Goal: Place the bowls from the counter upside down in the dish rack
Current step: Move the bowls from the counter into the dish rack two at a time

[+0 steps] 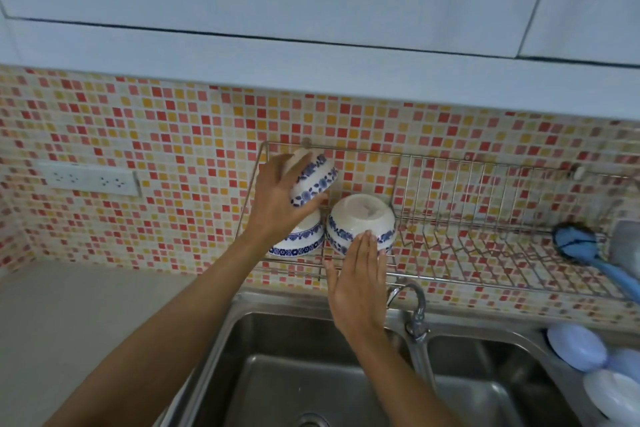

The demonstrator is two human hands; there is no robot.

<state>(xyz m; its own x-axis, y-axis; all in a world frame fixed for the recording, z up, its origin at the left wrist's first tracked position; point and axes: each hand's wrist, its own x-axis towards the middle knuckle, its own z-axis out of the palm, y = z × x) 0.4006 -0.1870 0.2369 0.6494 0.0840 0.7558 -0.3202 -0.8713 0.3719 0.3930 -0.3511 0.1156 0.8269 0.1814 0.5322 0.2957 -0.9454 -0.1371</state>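
Three white bowls with blue flower bands are at the left end of the wire dish rack [485, 204] on the tiled wall. My left hand [277, 201] grips one bowl [313, 180], tilted with its base toward the wall, above a second bowl [299, 241] that lies upside down in the rack. A third bowl [362, 218] stands upside down to the right of it. My right hand [358, 284] is flat with fingers together, its fingertips touching that bowl's front side.
A steel double sink [311, 357] with a tap [417, 308] lies right below the rack. A blue dish brush [585, 250] rests at the rack's right end. Soap dishes [576, 347] sit at the sink's right. A socket strip [90, 178] is on the wall left; upper cabinets hang overhead.
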